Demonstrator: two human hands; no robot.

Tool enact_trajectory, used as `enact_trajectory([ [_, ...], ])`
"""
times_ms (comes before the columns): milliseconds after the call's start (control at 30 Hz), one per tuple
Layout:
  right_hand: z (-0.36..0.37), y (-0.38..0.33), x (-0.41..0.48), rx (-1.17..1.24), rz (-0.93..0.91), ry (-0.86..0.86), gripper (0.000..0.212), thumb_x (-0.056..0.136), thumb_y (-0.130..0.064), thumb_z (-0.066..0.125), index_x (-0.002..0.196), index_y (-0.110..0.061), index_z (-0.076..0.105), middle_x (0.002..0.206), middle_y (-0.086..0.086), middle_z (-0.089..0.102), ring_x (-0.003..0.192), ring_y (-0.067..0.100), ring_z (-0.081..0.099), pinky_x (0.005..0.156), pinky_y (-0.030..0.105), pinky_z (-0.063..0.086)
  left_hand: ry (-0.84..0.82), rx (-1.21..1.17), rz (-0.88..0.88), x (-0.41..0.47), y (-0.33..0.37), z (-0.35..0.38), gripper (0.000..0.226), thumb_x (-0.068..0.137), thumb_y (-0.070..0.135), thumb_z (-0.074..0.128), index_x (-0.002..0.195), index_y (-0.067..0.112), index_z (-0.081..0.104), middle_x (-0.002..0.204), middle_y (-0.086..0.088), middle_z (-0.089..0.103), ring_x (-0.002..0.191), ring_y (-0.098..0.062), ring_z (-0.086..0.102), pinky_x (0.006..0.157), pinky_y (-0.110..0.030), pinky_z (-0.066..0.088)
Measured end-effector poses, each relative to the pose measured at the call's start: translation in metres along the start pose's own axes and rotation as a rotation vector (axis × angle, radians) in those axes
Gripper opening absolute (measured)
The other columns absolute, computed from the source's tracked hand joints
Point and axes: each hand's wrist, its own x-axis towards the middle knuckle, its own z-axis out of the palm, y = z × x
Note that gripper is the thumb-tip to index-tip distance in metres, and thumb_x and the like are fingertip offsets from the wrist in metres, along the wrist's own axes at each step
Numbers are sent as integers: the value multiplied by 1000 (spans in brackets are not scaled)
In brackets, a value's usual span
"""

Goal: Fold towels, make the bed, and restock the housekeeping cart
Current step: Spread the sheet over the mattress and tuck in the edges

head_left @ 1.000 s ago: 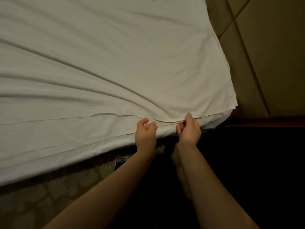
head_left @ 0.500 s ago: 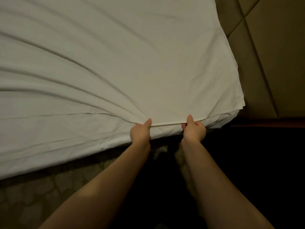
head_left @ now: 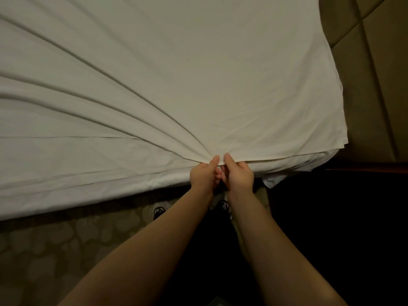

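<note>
A tan padded headboard point(head_left: 373, 89) stands at three o'clock. The white cloth bed sheet point(head_left: 176, 74) lies over the bed point(head_left: 66, 195), creases running from nine o'clock to its six-o'clock hem, pinched there by left hand point(head_left: 204, 175) and right hand point(head_left: 239, 176).

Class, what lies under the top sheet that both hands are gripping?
Under the top sheet, more white layers show along the near edge. Whatever lies beneath those is covered and cannot be seen.

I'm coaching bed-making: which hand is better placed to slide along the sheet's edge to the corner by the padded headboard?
Right hand, probably. It and the left hand pinch the sheet edge side by side, but the right is on the corner side.
</note>
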Motion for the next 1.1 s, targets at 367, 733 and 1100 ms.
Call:
enact_trajectory([
  [367,21,6,-1,-70,-99,288,36,88,-18,66,57,-8,51,59,3,54,50,11,45,49,21,42,64,-451,-120,13,75,-65,31,92,20,60,66,16,45,42,7,34,31,-4,25,32,-15,22],
  [733,30,13,-5,-146,-182,402,35,90,-20,63,59,-10,50,64,1,53,52,8,45,36,9,36,-24,-194,11,16,53,-148,43,87,12,66,62,18,32,51,3,28,39,-6,22,39,-17,18],
  [1100,32,18,-1,-153,-214,408,16,91,-20,63,86,-5,62,69,-3,55,56,6,49,50,14,44,39,111,178,13,43,-157,38,89,12,62,61,12,36,46,0,39,46,-13,33,41,-20,31],
])
